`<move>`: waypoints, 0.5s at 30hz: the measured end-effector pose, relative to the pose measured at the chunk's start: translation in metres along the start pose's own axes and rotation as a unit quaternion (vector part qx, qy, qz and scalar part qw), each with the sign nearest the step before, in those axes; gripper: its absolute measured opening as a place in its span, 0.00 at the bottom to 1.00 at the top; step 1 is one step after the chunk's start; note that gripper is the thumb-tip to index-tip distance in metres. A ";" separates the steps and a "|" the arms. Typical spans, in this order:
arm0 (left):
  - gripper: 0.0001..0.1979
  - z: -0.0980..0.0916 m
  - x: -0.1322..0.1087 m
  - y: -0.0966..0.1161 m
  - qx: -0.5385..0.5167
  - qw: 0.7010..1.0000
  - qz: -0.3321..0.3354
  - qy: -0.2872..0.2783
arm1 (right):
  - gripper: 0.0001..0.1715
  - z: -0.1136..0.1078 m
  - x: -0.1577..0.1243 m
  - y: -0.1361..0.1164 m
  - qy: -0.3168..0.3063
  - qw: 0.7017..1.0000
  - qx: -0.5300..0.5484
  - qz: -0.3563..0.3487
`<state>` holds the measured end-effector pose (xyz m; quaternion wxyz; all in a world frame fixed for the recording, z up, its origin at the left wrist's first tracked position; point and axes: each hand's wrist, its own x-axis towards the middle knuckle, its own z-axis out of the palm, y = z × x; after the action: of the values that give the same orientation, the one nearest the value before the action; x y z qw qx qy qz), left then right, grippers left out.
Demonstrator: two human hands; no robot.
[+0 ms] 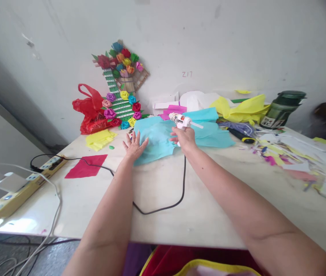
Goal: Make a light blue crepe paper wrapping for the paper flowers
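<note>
Perhaps blurred paper scraps [303, 161] rightward

A single head-worn camera looks forward and down along the person's outstretched forearms, over the near edge of the table [163, 226] toward the white wall [237, 42] behind it, with the far edge well off; no second view shares the scene

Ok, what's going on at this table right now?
A person works at a craft table by the wall. The left hand lies flat, fingers spread, on the edge of a light blue paper sheet. The right hand grips a white glue gun over that sheet, its black cord trailing across the tabletop. A paper-flower decoration leans on the wall behind.
</note>
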<state>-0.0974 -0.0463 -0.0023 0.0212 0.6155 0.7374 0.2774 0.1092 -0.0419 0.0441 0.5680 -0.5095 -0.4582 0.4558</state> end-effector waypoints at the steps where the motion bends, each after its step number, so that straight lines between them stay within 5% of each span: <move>1: 0.34 -0.001 0.002 -0.003 -0.014 0.999 0.006 0.033 | 0.10 0.000 0.000 0.000 -0.002 1.000 0.003 -0.001; 5: 0.24 -0.011 0.005 -0.010 -0.214 0.969 -0.014 0.122 | 0.10 0.001 0.000 -0.001 -0.010 1.000 0.013 -0.002; 8: 0.23 -0.017 0.002 -0.007 -0.394 0.919 -0.016 -0.001 | 0.10 0.002 -0.001 0.000 -0.020 1.000 0.017 0.000; 11: 0.21 -0.019 -0.004 0.000 -0.459 0.877 0.015 -0.139 | 0.10 0.003 -0.001 0.002 -0.027 1.000 0.016 0.000; 15: 0.20 -0.019 -0.007 0.001 -0.452 0.869 0.000 -0.199 | 0.10 0.003 -0.001 0.002 -0.027 0.999 0.018 0.000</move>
<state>-0.1015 -0.0594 0.0120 0.4437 0.5806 0.5114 0.4522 0.1063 -0.0419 0.0419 0.5645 -0.4864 -0.4655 0.4775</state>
